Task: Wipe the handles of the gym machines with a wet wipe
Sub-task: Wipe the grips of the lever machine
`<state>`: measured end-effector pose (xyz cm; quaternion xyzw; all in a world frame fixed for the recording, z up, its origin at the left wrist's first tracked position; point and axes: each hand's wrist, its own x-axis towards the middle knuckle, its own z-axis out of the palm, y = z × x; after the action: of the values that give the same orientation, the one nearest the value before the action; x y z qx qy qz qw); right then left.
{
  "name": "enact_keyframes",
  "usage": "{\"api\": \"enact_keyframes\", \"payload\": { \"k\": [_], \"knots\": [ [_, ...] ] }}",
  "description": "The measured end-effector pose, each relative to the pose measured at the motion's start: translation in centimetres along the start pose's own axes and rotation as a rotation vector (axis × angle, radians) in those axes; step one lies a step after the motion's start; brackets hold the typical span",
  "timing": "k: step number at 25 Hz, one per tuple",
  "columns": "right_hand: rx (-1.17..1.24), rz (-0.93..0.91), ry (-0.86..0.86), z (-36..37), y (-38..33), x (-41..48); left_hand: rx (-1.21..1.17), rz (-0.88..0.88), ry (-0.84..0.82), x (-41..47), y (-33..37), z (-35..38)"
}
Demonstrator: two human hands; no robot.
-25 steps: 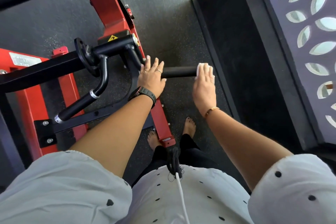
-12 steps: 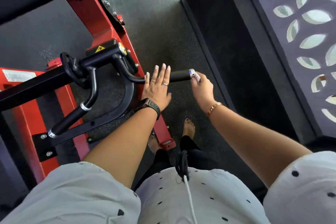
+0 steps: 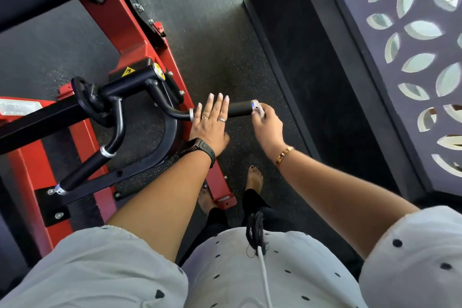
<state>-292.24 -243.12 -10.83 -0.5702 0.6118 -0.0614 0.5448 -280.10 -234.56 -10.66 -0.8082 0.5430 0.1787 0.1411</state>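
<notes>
We look down on a small white wet wipe (image 3: 260,110), bunched and mostly hidden in the fingertips of the right hand (image 3: 267,125). The right hand pinches the wipe against the outer end of a black horizontal handle (image 3: 238,109), right at its silver end cap. The left hand (image 3: 212,122) lies flat across the same handle nearer the machine. Its fingers are straight and close together, pointing away from us, and they grip nothing. A short bare stretch of handle shows between the two hands. A dark watch (image 3: 200,148) sits on the left wrist and a gold bracelet (image 3: 285,154) on the right.

To the left, the handle curves into a black arm joined to a red frame (image 3: 130,27). A second handle (image 3: 85,170) slants down toward the lower left, well apart from both hands.

Beyond the handle's free end lies a strip of dark speckled floor (image 3: 220,40) that runs away from us. On its right side it is bordered by the straight edge of a black plinth (image 3: 325,77). Past the plinth stands a patterned screen (image 3: 412,45) with leaf-shaped cut-outs. The handle's end stops short of the plinth's edge, with open floor between them.

Below the hands we see bare feet (image 3: 255,179) on the floor, one just beside the base of the red frame.
</notes>
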Motion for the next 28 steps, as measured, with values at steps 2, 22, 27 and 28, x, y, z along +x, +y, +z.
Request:
{"api": "enact_keyframes", "payload": {
  "k": [2,22,27,28],
  "knots": [
    [-0.020,-0.168,0.040,0.1,0.4,-0.9,-0.018,-0.015,0.000,0.2,0.1,-0.1],
    [0.402,0.331,-0.033,-0.7,-5.4,2.4,-0.135,-0.045,-0.014,-0.5,-1.6,-0.9],
    [-0.500,-0.322,0.059,0.2,-5.3,2.7,-0.094,-0.156,0.053,-3.0,-5.5,0.8],
    [-0.708,-0.315,0.001,1.1,-5.5,3.1,-0.057,-0.139,0.052,-3.4,-5.9,1.1]
  ]
}}
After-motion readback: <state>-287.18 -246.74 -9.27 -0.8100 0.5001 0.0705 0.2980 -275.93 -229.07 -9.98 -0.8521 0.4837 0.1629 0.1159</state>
